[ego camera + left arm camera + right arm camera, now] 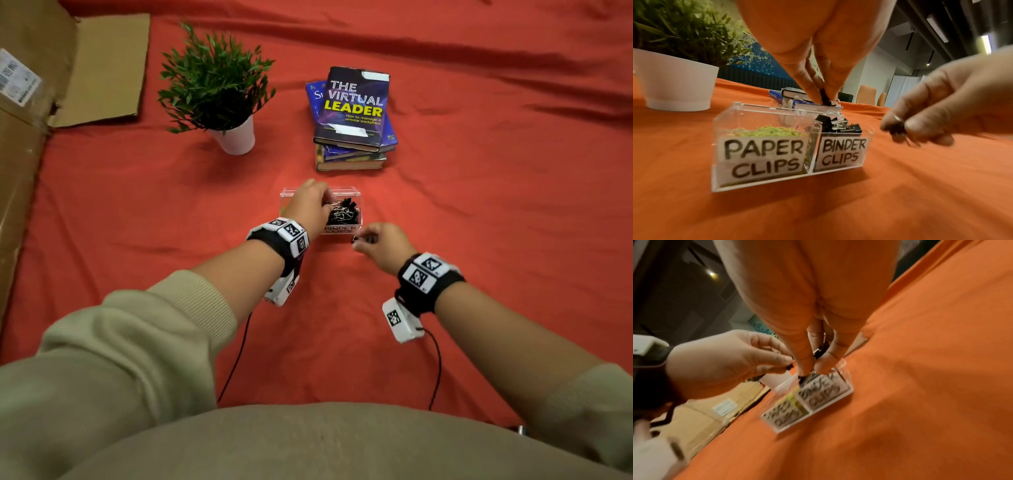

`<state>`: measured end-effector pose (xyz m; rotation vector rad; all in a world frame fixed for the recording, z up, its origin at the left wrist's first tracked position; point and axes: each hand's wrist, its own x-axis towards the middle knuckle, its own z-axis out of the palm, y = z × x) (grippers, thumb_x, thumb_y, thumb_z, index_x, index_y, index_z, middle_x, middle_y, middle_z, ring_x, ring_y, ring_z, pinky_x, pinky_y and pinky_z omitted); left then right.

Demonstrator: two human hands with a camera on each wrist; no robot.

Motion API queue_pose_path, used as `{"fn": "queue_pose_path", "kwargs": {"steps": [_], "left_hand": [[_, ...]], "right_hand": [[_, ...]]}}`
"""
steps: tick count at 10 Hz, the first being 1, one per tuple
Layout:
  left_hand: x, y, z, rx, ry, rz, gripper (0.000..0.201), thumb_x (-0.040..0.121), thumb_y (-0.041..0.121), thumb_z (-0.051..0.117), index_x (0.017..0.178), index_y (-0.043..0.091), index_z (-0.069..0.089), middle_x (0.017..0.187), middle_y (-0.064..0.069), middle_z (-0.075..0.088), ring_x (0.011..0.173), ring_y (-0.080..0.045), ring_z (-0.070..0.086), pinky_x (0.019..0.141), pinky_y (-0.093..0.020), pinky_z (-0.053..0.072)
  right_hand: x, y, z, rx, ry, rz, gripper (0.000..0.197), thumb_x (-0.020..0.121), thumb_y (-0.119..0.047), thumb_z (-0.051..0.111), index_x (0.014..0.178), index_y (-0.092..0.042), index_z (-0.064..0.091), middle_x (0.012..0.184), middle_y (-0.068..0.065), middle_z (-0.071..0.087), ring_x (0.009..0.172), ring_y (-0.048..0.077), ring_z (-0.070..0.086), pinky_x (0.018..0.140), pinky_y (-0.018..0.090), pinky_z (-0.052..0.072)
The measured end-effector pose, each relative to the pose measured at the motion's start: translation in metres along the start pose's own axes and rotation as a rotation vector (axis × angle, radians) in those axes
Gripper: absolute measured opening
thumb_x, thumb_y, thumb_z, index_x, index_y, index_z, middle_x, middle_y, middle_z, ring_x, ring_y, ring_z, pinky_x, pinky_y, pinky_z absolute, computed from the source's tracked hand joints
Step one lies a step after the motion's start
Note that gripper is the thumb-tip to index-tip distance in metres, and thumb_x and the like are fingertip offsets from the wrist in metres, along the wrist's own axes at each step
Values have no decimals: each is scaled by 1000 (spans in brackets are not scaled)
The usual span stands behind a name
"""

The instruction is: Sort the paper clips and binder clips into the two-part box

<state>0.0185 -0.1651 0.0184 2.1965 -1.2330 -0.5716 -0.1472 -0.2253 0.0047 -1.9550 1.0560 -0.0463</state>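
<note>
A clear two-part box [287, 193] stands on the red cloth, labelled "PAPER CLIPS" on its left half and "BINDER CLIPS" on its right half. Yellow-green paper clips [768, 131] fill the left part. Black binder clips [838, 125] are heaped in the right part. My left hand [824, 97] hovers over the binder side and pinches one black binder clip [826, 99] between its fingertips. My right hand [359, 241] is just right of the box's front corner, fingers curled round another black binder clip [898, 129]. The right wrist view is blurred; it shows that binder clip [819, 352] above the box [849, 390].
A green plant in a white pot [236, 137] stands at the back left. A stack of books [352, 116] lies behind the box. Flattened cardboard [27, 102] runs along the left edge. Bare red cloth [496, 222] spreads to the right and in front.
</note>
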Motion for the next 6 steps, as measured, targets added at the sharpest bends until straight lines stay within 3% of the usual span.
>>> {"fn": "queue_pose_path", "kwargs": {"steps": [2,4,5,6], "left_hand": [[25,0,10,162,-72,30,16,84,0,54,93,8,64,104,-10,59,97,-28,56,83,-32,45],[24,-6,14,443,-37,122,23,89,17,53,104,8,68,104,-7,62,109,-30,44,83,-40,42],[18,-12,10,434,-17,123,25,87,14,51,104,6,68,107,-9,57,108,-31,45,84,-41,44],[0,-26,6,284,68,62,21,86,15,53,99,10,69,102,-11,57,105,-30,47,93,-41,42]], "right_hand": [[56,-20,-26,-129,58,-22,22,82,-13,68,102,-6,67,84,8,65,78,20,57,68,26,39],[76,-41,-17,-272,32,-74,24,83,-12,63,106,-8,68,105,12,69,98,26,62,79,25,42],[77,-45,-9,-407,-66,-158,29,84,-11,61,113,-9,66,113,13,67,107,29,60,91,31,44],[74,-39,-13,-410,-60,-177,35,84,-10,60,118,-12,64,119,10,66,111,26,59,96,28,41]]}}
